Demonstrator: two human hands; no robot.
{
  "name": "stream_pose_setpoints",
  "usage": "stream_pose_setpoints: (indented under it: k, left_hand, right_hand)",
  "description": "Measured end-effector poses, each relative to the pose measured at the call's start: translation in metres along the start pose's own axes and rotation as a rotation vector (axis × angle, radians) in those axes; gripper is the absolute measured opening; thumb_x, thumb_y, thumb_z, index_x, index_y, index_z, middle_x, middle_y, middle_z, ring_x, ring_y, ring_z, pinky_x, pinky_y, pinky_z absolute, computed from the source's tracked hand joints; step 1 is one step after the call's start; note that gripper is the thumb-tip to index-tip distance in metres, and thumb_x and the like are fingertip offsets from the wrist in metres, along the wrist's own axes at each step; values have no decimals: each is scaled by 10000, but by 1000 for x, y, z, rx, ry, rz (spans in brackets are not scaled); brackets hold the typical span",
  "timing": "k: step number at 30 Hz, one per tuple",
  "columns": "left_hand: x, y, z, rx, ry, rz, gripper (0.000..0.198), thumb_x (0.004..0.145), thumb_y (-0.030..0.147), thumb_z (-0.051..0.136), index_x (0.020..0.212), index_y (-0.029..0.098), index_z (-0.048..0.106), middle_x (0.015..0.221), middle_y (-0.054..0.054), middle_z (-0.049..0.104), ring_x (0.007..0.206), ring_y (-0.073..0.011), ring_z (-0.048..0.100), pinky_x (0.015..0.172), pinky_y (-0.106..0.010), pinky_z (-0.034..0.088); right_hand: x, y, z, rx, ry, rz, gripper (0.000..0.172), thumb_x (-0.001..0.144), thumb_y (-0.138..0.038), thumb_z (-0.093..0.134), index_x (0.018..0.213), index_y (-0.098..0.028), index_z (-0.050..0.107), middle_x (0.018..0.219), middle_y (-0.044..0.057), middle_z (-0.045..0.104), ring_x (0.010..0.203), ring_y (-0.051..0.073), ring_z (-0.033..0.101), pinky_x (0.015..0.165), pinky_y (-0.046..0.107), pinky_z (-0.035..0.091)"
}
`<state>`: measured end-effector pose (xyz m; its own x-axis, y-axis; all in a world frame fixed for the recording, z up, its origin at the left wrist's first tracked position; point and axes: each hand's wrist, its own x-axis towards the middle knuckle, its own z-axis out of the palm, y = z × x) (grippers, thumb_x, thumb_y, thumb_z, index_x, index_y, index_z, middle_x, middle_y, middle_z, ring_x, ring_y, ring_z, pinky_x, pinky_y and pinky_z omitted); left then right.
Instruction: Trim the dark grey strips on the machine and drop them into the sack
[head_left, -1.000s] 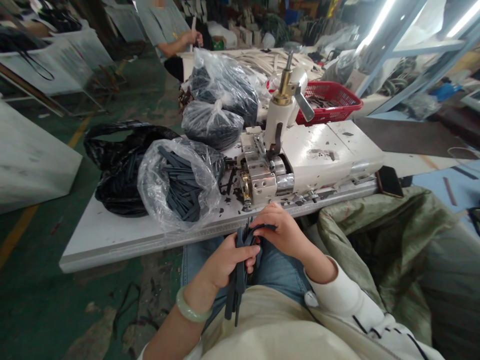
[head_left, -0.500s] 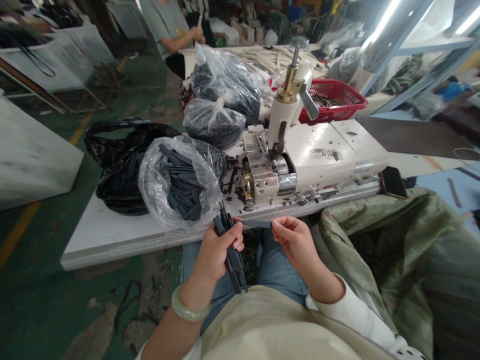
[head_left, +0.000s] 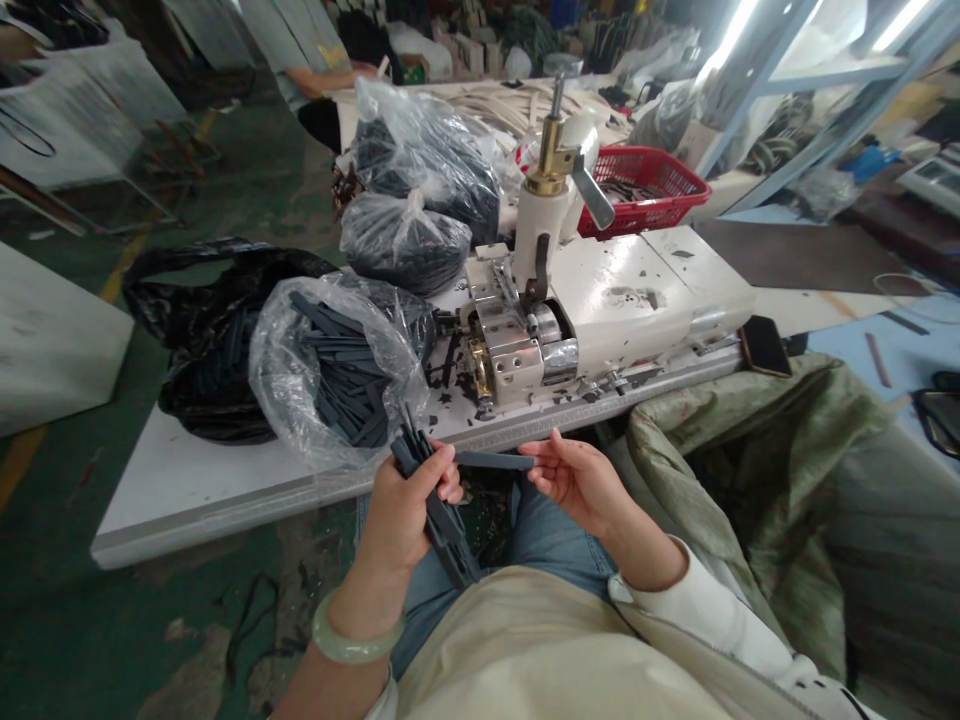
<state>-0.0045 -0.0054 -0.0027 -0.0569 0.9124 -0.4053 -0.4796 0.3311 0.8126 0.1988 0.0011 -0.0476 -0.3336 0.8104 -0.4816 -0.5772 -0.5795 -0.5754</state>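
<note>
In the head view, the bundle of dark strips (head_left: 448, 535) is partly hidden by the left hand (head_left: 401, 505), whose fingers are clenched round its middle; its strips overlap too closely to count. The single strip (head_left: 491, 461) spans the gap between both hands, its left end hidden at the left fingers. The right hand (head_left: 585, 485) has loosely parted fingers touching its other end; whether they pinch it, I cannot tell. The co-worker (head_left: 296, 50) is cut off by the top edge, the hand blurred.

Half a second ago the right fingertips visibly pinched that strip; now they are more spread. A second ago the right hand was up against the bundle.

Counted: one loose strip, one bundle, one open clear bag (head_left: 274, 395) of similar strips, one black bag (head_left: 184, 400), two closed clear bags behind, one machine (head_left: 615, 300), one red basket (head_left: 649, 212) and one phone (head_left: 766, 346) on the table (head_left: 180, 500).
</note>
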Motion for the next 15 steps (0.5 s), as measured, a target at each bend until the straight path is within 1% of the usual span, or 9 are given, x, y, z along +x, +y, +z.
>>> stream_pose_setpoints:
  k: [2,4,6,8,9,10,11,13,15]
  left_hand:
    - [1,-2,0,6,-7,-1,247,672,220,784,757,167,558,526,60,518,439,-47,425,442,-185,354]
    - [2,-5,1,27,-23,3,239,686,227,774,758,167,555,521,63,512,436,-49,424,439,-187,356]
    - [2,-8,2,72,-64,-13,226,708,239,761,762,166,554,512,65,505,431,-54,426,437,-193,363]
    - [3,-11,4,114,-104,-44,217,729,249,749,772,163,555,506,66,499,431,-58,427,436,-199,372]
    - [4,-11,4,119,-110,-56,216,736,251,746,782,163,554,509,67,499,433,-58,426,438,-199,376]
    - [5,-10,4,111,-105,-61,219,739,251,745,791,163,552,514,67,499,436,-57,423,440,-198,376]
    - [6,-9,3,91,-91,-59,223,739,249,747,798,162,550,523,67,501,439,-53,417,440,-193,373]
    - [8,-5,0,40,-66,-56,234,726,236,759,795,157,550,544,65,506,446,-43,405,437,-179,358]
    - [9,-1,-4,6,-62,-61,242,707,224,774,782,149,556,551,64,503,447,-36,397,431,-167,344]
  right_hand:
    - [1,-2,0,-62,-27,13,463,852,-531,597,920,-94,734,723,94,711,606,116,667,567,183,558]
    - [3,-5,4,-201,-111,12,530,859,-588,545,969,-98,714,754,98,715,605,120,663,554,198,547]
    - [4,-8,11,-441,-268,-7,500,839,-578,578,982,-112,690,733,64,701,561,107,631,506,188,507]
    - [7,-10,19,-709,-406,-61,416,835,-530,610,895,-123,673,615,3,639,463,71,539,427,156,411]
    - [10,-12,23,-808,-437,-97,386,849,-511,599,842,-129,658,555,-23,592,424,57,481,400,149,356]
    - [13,-15,27,-858,-423,-142,382,870,-503,568,792,-135,635,502,-43,543,397,48,425,384,150,308]
    - [18,-18,29,-856,-367,-200,392,892,-503,528,759,-143,610,462,-58,499,381,45,381,379,155,274]
    - [31,-28,32,-742,-187,-324,389,901,-505,496,737,-160,568,418,-79,438,366,46,327,376,167,233]
    - [46,-39,34,-582,-24,-410,381,868,-520,522,719,-171,542,388,-95,393,342,45,276,359,179,184]
